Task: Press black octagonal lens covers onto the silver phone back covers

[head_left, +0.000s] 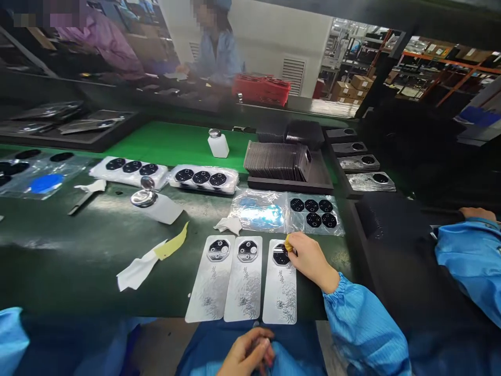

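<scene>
Currently, the right hand [311, 258] holds a small yellow pad [288, 244] in a narrow pinch, at the upper right edge of a dark round disc [278, 255]. That disc sits near the top of a silver panel [279, 300], the rightmost of three lying on the dark green bench [97, 266], slightly apart from the other two panels [243, 295]. The left hand [248, 352] is low, before the bench, curled; whether it holds anything cannot be told. Light, even pressure seems best, with the left hand steadying the panel's lower edge.
</scene>
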The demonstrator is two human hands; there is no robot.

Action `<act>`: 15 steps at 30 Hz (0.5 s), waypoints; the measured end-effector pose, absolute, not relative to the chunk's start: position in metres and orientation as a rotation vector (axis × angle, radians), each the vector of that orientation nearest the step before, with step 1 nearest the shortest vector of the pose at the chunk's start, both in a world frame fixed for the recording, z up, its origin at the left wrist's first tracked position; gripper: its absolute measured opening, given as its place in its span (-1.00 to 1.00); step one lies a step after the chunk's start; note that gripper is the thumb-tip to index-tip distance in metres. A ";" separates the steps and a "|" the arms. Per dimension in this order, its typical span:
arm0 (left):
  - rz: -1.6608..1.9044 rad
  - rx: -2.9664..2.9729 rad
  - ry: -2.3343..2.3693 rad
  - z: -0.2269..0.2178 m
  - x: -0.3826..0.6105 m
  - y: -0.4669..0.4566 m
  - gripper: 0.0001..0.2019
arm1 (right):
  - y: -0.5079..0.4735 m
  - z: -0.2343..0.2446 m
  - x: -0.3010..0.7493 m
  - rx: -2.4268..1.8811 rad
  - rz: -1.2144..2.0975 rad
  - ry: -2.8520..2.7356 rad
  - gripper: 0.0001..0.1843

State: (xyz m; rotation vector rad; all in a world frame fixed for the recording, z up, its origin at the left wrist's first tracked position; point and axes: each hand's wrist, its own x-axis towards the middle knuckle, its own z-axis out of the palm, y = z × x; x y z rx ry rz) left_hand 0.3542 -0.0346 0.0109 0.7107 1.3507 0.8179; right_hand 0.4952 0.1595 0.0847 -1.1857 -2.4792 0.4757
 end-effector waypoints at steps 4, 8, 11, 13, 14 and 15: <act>0.977 0.278 1.235 0.019 0.361 -0.019 -0.35 | 0.155 0.085 0.497 -1.201 0.504 -2.478 -0.72; 1.036 0.222 1.014 0.026 0.365 -0.018 -0.53 | 0.141 0.081 0.502 -1.198 0.548 -2.451 -0.72; 0.948 0.399 0.890 0.027 0.365 -0.021 -0.57 | 0.127 0.079 0.506 -1.203 0.584 -2.401 -0.72; 0.886 0.471 0.846 0.026 0.367 -0.021 -0.53 | 0.116 0.078 0.508 -1.202 0.611 -2.364 -0.71; 0.883 0.497 0.839 0.026 0.368 -0.020 -0.51 | 0.111 0.078 0.508 -1.205 0.626 -2.347 -0.71; 0.909 0.516 0.850 0.026 0.371 -0.018 -0.49 | 0.106 0.078 0.509 -1.210 0.644 -2.333 -0.71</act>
